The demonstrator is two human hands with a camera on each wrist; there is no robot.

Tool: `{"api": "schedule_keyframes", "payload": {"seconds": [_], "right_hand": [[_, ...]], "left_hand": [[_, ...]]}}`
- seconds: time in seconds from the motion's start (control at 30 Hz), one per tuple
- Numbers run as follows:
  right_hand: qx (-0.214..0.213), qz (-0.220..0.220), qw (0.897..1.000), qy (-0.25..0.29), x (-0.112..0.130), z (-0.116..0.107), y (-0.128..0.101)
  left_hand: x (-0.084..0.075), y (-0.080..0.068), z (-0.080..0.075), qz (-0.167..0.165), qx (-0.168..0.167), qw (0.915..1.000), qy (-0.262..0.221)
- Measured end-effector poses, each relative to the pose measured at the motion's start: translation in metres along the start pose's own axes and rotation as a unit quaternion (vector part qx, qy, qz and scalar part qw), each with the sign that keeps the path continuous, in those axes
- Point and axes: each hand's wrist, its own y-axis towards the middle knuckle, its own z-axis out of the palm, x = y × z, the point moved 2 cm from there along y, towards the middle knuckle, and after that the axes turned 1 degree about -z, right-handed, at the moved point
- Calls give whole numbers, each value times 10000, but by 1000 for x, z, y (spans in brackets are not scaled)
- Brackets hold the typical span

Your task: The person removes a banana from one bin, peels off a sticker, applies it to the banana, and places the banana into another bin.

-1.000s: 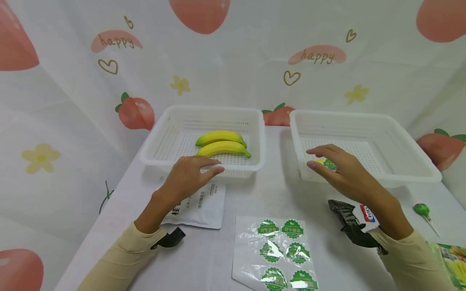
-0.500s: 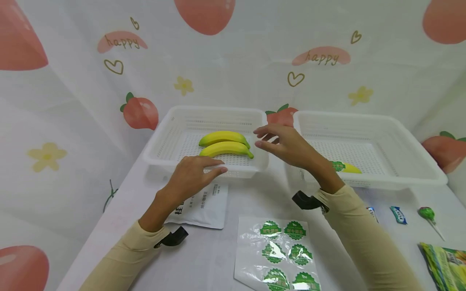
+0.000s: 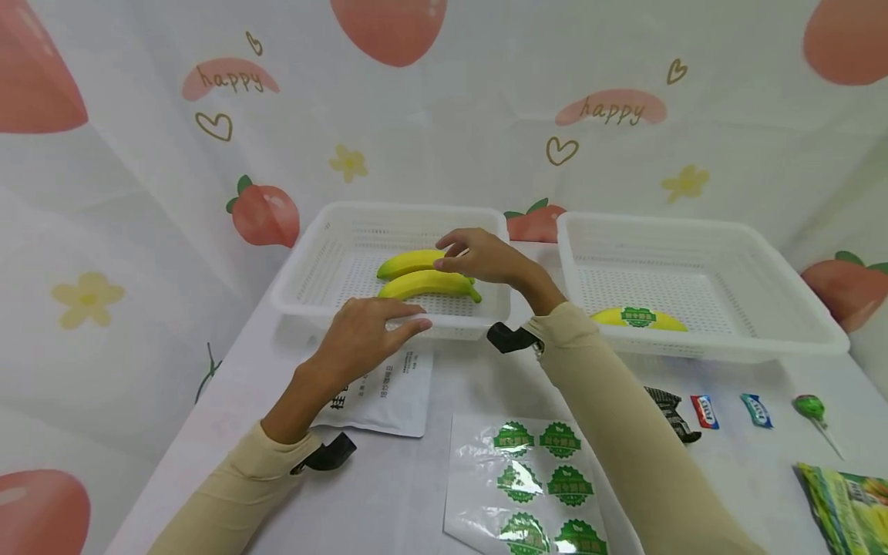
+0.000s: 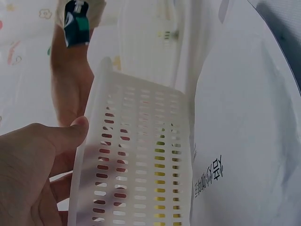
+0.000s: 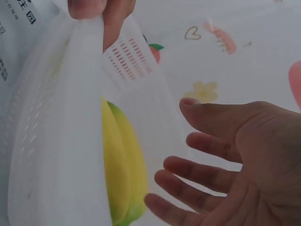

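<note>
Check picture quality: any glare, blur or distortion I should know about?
Head view: sharp, evenly lit, glare on the sticker sheet, edges slightly bowed. Left wrist view: basket wall close and soft. Right wrist view: bananas blurred behind the hazy basket rim.

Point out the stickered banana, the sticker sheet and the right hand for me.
stickered banana (image 3: pixel 638 318), head view, on its green sticker.
sticker sheet (image 3: pixel 534 478), head view, middle of the sheet.
right hand (image 3: pixel 486 258), head view, back of the hand.

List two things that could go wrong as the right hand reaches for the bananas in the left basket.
The right hand hovers open over two touching bananas, so it might drag both. The left hand only rests on the left basket rim, so the basket may slide or tip.
</note>
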Motion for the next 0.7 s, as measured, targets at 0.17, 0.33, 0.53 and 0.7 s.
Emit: {"api": "schedule_keyframes", "payload": {"seconds": [0.17,0.33,0.53,0.7], "right_hand": [[209,409,9989,-2,-2,8,18],[351,751,9966,-11,-6,13,26],[576,1068,9926,42,-10,17,29],[634,1153,9912,135,-11,21,31]], "left_hand": [[0,0,0,-20,-3,10000,32],[1,1,1,-43,-6,10000,54],[1,1,1,-28,-17,10000,55],[1,1,1,-44,-47,10000,46]]}}
